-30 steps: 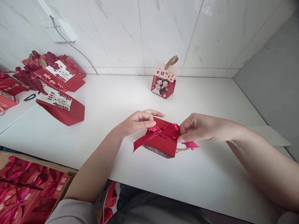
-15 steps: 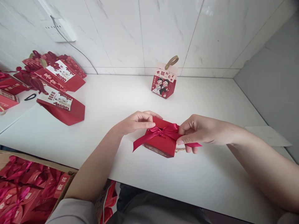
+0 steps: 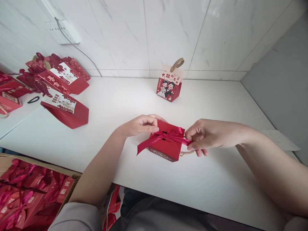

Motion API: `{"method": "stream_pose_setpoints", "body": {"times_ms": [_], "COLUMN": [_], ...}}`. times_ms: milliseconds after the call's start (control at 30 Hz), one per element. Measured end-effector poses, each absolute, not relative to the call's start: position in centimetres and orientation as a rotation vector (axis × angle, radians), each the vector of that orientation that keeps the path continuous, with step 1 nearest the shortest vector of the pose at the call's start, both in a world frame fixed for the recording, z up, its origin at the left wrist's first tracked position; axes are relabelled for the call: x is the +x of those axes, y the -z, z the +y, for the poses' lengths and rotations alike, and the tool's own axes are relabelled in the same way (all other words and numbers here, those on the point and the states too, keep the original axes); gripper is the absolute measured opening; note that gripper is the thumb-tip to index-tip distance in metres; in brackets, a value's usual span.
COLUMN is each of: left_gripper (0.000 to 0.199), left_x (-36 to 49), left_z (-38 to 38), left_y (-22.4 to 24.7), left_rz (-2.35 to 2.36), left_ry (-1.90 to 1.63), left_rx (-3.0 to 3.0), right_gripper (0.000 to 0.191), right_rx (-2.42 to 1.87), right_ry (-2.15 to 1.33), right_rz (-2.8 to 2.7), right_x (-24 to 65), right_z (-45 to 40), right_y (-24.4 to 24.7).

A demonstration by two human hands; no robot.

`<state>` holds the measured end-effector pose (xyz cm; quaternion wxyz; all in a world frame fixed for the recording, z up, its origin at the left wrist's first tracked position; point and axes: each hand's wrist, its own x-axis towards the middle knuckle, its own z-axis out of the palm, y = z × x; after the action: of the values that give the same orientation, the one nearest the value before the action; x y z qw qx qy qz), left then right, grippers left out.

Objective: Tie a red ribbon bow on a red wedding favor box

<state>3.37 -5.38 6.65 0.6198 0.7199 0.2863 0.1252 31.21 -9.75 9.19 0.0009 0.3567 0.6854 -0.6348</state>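
A small red gift box (image 3: 168,150) sits on the white table in front of me. A shiny crimson ribbon (image 3: 166,137) is tied in a bow across its top, with one tail hanging over the left side. My left hand (image 3: 144,124) is closed on the box's far left edge, thumb on top; its other fingers are partly hidden behind the box. At the box's right, my right hand (image 3: 201,138) pinches the end of the ribbon between thumb and forefinger. A twisted gold cord (image 3: 186,153) pokes out beneath that hand.
A red and pink box with a cartoon couple (image 3: 169,84) stands near the tiled wall. Several red boxes (image 3: 69,107) lie at the left, by a black loop (image 3: 33,99). A carton (image 3: 68,173) full of ribboned boxes stands lower left. A cable (image 3: 79,51) hangs from a socket.
My right hand has moved slightly right, drawing the ribbon's end outward from the box. My left hand stays at the box's far left edge.
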Motion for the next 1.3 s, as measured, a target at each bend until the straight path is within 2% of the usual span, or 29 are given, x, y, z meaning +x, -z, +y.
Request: {"method": "stream_pose_setpoints", "body": {"times_ms": [233,367,500,633,733,867,1067,1300], "left_gripper": [0.035,0.034,0.029,0.029,0.031,0.033,0.042,0.040], "left_x": [3.4,3.3,3.1,3.2,3.3,3.6,4.1,4.6], "left_z": [-5.3,-5.4,-5.5,-5.6,-5.6,-5.6,-5.9,-6.4], "left_y": [-6.3,-6.3,-6.5,-6.4,-6.2,-6.1,-6.0,-5.8], "left_rz": [0.655,0.628,0.592,0.612,0.620,0.607,0.628,0.672], "left_ry": [-0.306,-0.327,-0.354,-0.421,-0.475,-0.451,-0.444,-0.521], "left_rx": [1.662,1.639,1.634,1.615,1.600,1.625,1.748,1.918], "right_gripper": [0.022,0.016,0.019,0.035,0.043,0.039,0.038,0.037], "right_rx": [1.035,0.997,1.185,1.518,1.388,1.175,1.068,1.075], "right_ry": [1.847,1.636,1.518,1.742,2.113,2.409,2.392,2.410], "right_rz": [2.220,2.197,2.375,2.412,2.317,2.159,2.135,2.149], "right_x": [31.5,32.7,33.7,32.5,30.8,29.4,29.2,29.0], "right_z": [-9.4,-8.8,-8.2,-8.5,-9.0,-9.5,-9.5,-9.7], "right_y": [-9.3,-8.6,-8.9,-9.2,-8.6,-7.4,-6.7,-7.0]}}
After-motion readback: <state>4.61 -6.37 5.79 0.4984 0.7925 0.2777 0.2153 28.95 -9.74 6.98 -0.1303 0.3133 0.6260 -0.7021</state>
